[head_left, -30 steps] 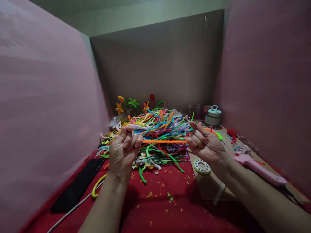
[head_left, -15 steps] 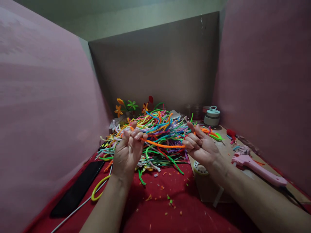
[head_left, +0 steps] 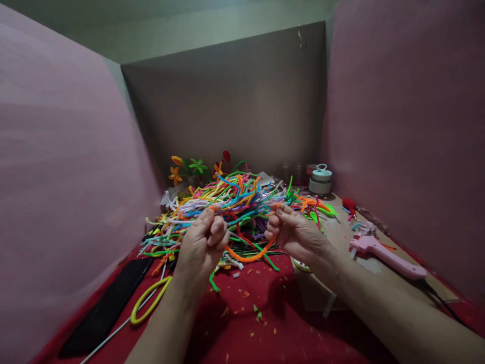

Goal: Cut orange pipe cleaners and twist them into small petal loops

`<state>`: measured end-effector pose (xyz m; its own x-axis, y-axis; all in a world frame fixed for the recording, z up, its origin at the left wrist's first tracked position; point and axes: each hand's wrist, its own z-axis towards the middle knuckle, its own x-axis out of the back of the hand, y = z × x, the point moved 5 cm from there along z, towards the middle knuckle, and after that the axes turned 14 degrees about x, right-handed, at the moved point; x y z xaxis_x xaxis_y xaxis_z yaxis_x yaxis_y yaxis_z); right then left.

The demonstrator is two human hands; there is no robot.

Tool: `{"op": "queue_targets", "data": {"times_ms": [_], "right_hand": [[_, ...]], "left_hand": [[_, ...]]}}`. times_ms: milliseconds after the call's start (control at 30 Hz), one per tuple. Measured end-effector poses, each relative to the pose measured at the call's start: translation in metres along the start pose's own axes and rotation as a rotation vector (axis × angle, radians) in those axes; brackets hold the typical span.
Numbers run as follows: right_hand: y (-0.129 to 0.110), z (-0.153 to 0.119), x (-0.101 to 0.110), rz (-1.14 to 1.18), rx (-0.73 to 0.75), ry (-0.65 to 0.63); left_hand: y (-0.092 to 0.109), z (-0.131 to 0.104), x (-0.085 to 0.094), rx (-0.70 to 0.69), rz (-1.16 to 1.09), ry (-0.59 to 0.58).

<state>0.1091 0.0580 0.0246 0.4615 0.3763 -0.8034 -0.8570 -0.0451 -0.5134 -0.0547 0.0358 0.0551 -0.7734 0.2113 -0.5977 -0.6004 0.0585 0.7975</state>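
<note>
An orange pipe cleaner [head_left: 250,259] hangs in a shallow downward curve between my two hands. My left hand [head_left: 206,240] has its fingers curled and its thumb pressed on one end. At the other end, my right hand [head_left: 293,230] pinches the pipe cleaner between thumb and fingertips. Behind and below both hands lies a big tangled heap of coloured pipe cleaners [head_left: 238,202]. Small orange and green fluff scraps [head_left: 257,311] are scattered on the red cloth [head_left: 235,338] in front.
A pink glue gun [head_left: 390,258] rests on a board [head_left: 341,242] at the right, near a pale green lidded jar [head_left: 321,179]. Pipe-cleaner flowers [head_left: 176,174] stand at the back left. A black phone-like slab [head_left: 106,308] and yellow-handled scissors [head_left: 151,303] lie at the left.
My hands have come closer together, so the nearly straight orange pipe cleaner now sags into a curve. Both hands have turned, thumbs upward. The whole view has shifted slightly.
</note>
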Motion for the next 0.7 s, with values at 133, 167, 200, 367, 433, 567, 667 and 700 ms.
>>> {"op": "queue_targets", "data": {"times_ms": [133,167,200,367,433,567,667,700], "right_hand": [[0.01,-0.004,-0.001,-0.048,-0.062,-0.056],[0.012,-0.005,-0.002,-0.063,-0.069,-0.077],[0.015,-0.006,-0.003,-0.078,-0.072,-0.099],[0.027,-0.014,-0.007,-0.1,-0.107,-0.165],[0.031,-0.017,-0.008,-0.105,-0.133,-0.192],[0.037,-0.017,-0.004,-0.208,-0.124,-0.208],[0.039,-0.016,0.001,-0.356,-0.069,-0.185],[0.039,-0.017,0.001,-0.411,-0.057,-0.18]], "left_hand": [[-0.021,-0.006,-0.02,0.138,0.114,-0.02],[-0.027,-0.006,-0.023,0.179,0.144,-0.029],[-0.033,-0.005,-0.024,0.217,0.167,-0.036],[-0.057,-0.002,-0.027,0.317,0.226,-0.051],[-0.061,0.0,-0.026,0.311,0.255,-0.018],[-0.047,0.006,-0.014,0.161,0.196,0.121],[-0.028,0.009,-0.001,-0.01,0.078,0.194],[-0.025,0.01,0.003,-0.042,0.05,0.217]]}}
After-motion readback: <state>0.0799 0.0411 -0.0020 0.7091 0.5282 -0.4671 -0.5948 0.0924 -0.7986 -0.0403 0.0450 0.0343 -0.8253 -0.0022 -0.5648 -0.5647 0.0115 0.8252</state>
